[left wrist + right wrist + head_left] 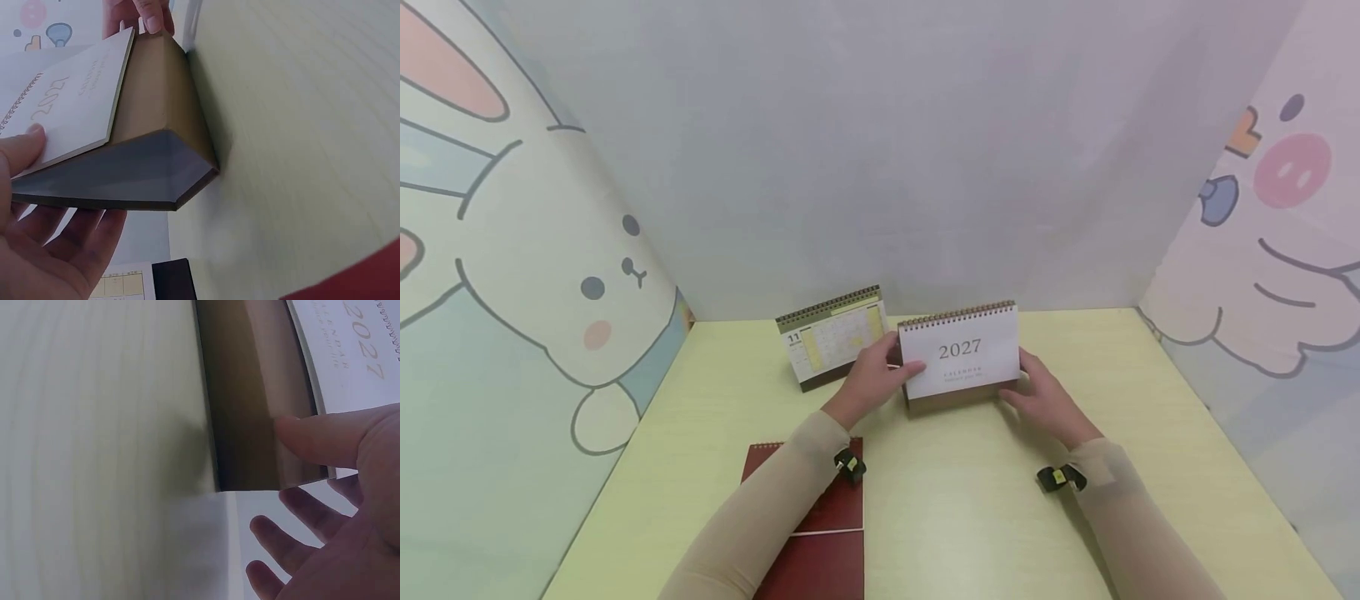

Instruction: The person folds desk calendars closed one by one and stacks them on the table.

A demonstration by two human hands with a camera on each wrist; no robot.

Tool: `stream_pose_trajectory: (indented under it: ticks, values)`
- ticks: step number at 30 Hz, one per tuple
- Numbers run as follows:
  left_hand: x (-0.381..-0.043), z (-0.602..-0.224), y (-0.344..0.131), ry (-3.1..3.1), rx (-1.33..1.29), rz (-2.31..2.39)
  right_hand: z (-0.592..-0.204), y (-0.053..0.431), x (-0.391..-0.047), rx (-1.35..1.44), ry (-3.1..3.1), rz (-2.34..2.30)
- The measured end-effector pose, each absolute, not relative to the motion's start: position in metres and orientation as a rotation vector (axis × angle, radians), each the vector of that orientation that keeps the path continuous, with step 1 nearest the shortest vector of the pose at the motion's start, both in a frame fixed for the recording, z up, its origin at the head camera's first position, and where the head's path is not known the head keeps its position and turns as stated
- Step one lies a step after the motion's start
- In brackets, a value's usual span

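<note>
2027 calendar (959, 354) stood on table (970, 517), right of yellow calendar (831, 342) | faced us, long axis left-right, right end farther | our left hand (872, 375) gripped left end, right hand (1051, 407) right end

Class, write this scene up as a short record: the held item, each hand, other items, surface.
held item: white 2027 desk calendar with brown stand
left hand: thumb on calendar's front, fingers behind
right hand: holding opposite end, thumb on stand
standing nearby: calendar page marked 11
lying flat: dark red spiral-bound item, partly hidden by left sleeve
surface: pale yellow table
</note>
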State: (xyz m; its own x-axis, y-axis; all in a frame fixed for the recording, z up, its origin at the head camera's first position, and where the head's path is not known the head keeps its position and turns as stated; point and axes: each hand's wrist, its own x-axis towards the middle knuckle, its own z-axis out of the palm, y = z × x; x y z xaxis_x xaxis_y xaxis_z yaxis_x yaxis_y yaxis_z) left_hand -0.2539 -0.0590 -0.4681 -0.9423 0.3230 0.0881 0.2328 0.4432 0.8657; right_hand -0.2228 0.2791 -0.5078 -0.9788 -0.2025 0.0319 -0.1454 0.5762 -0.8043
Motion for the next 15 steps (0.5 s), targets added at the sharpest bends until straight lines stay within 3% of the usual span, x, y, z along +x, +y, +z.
stream_pose_trajectory:
  ticks: [15]
  values:
    - [-0.2516,-0.4617,-0.061,2.586,0.47,1.547,-0.5045,0.2787,-0.2197,-0.248,2.753,-1.351]
